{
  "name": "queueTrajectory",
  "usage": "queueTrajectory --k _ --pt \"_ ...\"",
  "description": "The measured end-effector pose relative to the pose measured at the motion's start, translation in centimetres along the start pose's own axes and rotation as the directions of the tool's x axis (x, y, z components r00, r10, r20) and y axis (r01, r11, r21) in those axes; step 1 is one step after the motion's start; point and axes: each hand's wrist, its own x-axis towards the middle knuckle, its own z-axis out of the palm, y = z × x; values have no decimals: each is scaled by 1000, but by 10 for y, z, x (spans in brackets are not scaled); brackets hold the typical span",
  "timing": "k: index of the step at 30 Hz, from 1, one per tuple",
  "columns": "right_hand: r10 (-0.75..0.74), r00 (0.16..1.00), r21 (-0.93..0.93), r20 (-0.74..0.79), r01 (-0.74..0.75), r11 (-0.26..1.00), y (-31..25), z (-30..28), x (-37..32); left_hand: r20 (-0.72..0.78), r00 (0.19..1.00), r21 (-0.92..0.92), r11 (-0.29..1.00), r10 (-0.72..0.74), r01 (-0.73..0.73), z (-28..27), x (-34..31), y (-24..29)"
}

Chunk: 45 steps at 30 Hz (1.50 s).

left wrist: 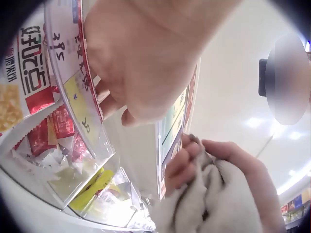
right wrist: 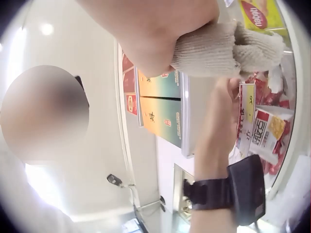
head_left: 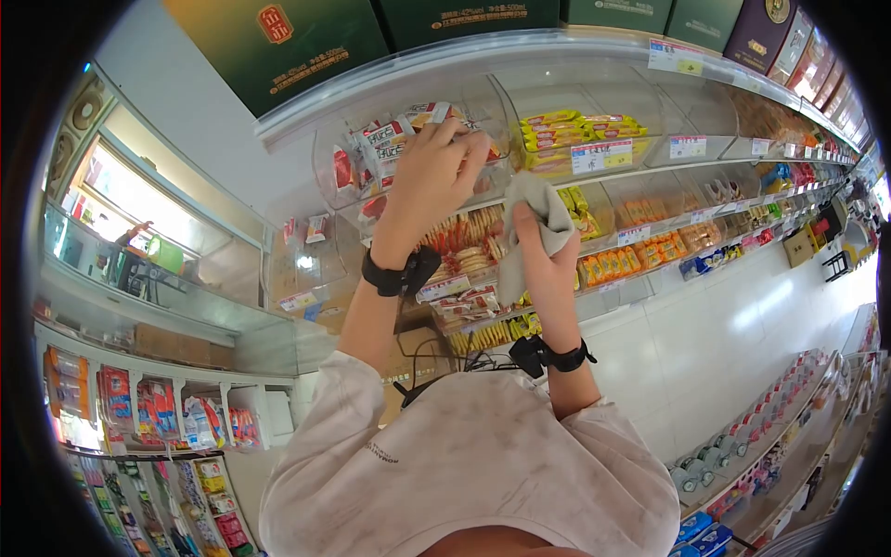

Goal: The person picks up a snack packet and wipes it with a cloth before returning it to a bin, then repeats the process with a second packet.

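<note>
My left hand (head_left: 434,174) is raised to a clear plastic bin (head_left: 327,162) on the upper shelf, which holds red and white snack packets (head_left: 385,139). In the left wrist view its fingers (left wrist: 112,103) curl over the bin's labelled front wall (left wrist: 73,97), with packets (left wrist: 43,136) behind it. My right hand (head_left: 546,251) grips a bunched grey cloth (head_left: 536,206) just right of that bin, against the shelf front. The cloth (right wrist: 228,46) fills the top of the right wrist view and the cloth (left wrist: 214,204) sits at the bottom of the left wrist view.
Yellow packets (head_left: 566,130) with a price label (head_left: 601,156) fill the neighbouring bin. Green boxes (head_left: 278,46) stand on top. Cracker packs (head_left: 464,243) lie in lower bins. More shelving (head_left: 139,408) stands left and right (head_left: 770,418), with white tiled floor (head_left: 724,316) between.
</note>
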Motion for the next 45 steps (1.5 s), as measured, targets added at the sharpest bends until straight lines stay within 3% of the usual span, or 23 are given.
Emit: queueTrajectory --k 2,5,8,9,12,14,18,21,25,27,31,33,34,36,38,39,41,44,45 --pt "-269 962 -246 43 271 930 3 10 11 43 998 -51 997 -55 57 -2 -3 3" --pt "-482 846 -534 226 522 665 -7 33 33 -258 964 60 997 58 -44 16 -10 -9" --pt "-554 709 -597 436 688 412 6 53 59 -354 931 -247 969 -92 1 -3 -23 -7" --pt "-524 701 -643 484 691 331 17 54 66 -421 903 -216 976 -90 -4 -17 -29 -4" --pt "-376 784 -664 494 619 419 17 68 72 -268 900 -505 846 -344 173 -60 -76 3" --pt "-223 834 -740 505 551 386 11 74 76 -309 853 -615 772 -420 158 -65 -102 -13" --pt "130 921 -864 368 286 415 -3 92 94 -296 707 -753 613 -642 241 -70 -152 -68" --pt "195 930 -831 313 168 531 1 93 108 -257 583 -779 522 -771 348 -55 -178 -132" --pt "-203 868 -585 453 461 667 14 83 94 -123 493 -719 420 -861 554 -14 -215 -227" --pt "-391 792 -459 468 596 658 7 76 72 -4 513 -638 397 -858 660 10 -233 -274" --pt "-367 873 -309 322 463 831 -6 60 15 214 494 -542 319 -843 778 33 -231 -329" --pt "-305 913 -254 269 373 892 -7 50 -8 43 486 -550 385 -873 741 80 -235 -377" --pt "-296 900 -263 321 385 885 -6 43 -15 -41 481 -550 422 -876 721 94 -233 -392" --pt "-285 865 -279 412 417 865 -4 27 -22 171 543 -436 432 -822 790 71 -213 -383" --pt "-250 887 -289 388 375 881 -4 20 -34 346 523 -465 342 -779 816 54 -197 -370" --pt "-229 898 -297 376 351 888 -4 16 -39 421 488 -544 218 -765 811 52 -194 -361" --pt "-207 927 -343 313 314 885 -5 11 -46 558 467 -540 126 -687 832 87 -208 -417" --pt "-165 954 -375 252 253 892 -6 4 -51 521 362 -380 170 -773 909 86 -202 -402" --pt "-148 960 -380 239 232 895 -6 2 -52 522 364 -307 228 -772 924 76 -197 -386"
